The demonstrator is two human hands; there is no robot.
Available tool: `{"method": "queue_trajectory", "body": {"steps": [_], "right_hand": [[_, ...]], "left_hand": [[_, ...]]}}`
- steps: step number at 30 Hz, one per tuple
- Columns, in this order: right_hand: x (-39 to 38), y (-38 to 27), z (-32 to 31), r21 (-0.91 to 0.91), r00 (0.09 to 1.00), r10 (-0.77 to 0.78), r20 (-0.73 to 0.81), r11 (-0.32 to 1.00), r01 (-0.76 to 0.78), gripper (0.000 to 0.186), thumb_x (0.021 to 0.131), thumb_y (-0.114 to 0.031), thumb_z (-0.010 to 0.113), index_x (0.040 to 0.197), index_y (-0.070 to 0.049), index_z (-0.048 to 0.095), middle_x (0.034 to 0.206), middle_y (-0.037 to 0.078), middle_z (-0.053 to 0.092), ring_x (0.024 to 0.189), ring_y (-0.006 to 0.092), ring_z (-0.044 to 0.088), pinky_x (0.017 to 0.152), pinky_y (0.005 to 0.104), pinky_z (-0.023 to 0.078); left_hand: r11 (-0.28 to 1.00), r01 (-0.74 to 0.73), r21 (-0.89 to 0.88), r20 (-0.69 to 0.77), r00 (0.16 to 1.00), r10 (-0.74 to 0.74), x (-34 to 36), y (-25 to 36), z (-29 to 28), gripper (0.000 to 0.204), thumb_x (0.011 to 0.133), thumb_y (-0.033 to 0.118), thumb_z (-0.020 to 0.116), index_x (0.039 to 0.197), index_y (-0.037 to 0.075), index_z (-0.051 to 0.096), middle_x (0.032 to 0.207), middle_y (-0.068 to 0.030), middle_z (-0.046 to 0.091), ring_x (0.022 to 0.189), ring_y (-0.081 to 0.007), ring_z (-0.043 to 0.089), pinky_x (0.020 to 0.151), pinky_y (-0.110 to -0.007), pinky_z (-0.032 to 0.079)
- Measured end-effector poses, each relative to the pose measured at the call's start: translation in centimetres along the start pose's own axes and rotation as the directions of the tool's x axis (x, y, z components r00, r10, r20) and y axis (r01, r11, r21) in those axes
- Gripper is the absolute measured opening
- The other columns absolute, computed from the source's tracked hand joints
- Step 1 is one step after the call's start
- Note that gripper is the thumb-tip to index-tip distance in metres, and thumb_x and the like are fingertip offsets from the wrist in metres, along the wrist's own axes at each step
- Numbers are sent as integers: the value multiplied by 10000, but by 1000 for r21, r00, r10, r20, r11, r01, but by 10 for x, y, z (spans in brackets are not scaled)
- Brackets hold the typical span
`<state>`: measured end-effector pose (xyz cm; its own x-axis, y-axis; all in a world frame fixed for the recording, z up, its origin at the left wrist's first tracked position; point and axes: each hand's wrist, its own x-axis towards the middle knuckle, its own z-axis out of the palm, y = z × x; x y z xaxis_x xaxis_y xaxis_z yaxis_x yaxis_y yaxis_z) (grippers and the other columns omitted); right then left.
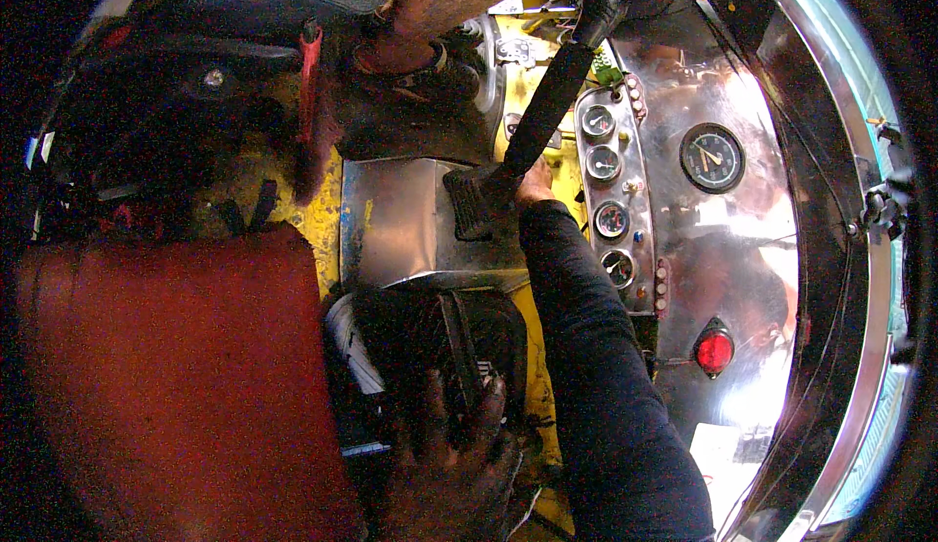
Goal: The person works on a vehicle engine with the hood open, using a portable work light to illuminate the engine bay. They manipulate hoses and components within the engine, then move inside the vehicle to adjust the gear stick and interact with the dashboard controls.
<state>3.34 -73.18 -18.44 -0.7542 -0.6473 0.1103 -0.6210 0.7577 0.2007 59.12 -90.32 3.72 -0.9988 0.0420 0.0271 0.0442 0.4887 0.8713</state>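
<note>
My right arm, in a dark sleeve, reaches up from the lower right. My right hand (535, 183) is beside the gear lever (555, 103), next to the gauge panel (611, 205); its fingers are hidden. That lever has a black knob and a dark boot at its base. At the bottom centre, in shadow, my left hand (454, 464) has its fingers spread. It is over a dark recess (503, 332), with fingertips near a narrow dark bar (459, 342). Whether they touch it I cannot tell. A metal cover (391, 215) lies beyond the recess.
Another person's leg and shoe (420, 78) are at the top, near a red-handled lever (309, 83). A red seat cushion (176, 376) fills the lower left. On the shiny dashboard are a large round dial (711, 158) and a red lamp (714, 349). The windscreen frame (860, 386) curves along the right.
</note>
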Motion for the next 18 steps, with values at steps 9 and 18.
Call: {"method": "queue_trajectory", "body": {"steps": [9, 18], "right_hand": [[14, 21, 28, 117, 962, 199, 185, 968, -223, 488, 957, -164, 597, 1426, -55, 518, 1300, 222, 636, 1172, 395, 652, 1012, 502, 530], [5, -5, -1, -70, 950, 259, 172, 966, -251, 440, 964, -161, 588, 1383, -32, 547, 1269, 219, 643, 1178, 385, 656, 992, 498, 539]], "left_hand": [[1000, -12, 5, -6, 1000, 12, -1, -1, 1, 490, 1016, 442, 553, 1320, 74, 664, 1638, -183, 373, 1463, -630, 243, 1126, -778, 250], [999, -23, 23, -33, 999, 24, -2, 1, 4, 474, 1002, 429, 580, 1294, 70, 683, 1622, -177, 399, 1458, -631, 248, 1120, -774, 258]]}}
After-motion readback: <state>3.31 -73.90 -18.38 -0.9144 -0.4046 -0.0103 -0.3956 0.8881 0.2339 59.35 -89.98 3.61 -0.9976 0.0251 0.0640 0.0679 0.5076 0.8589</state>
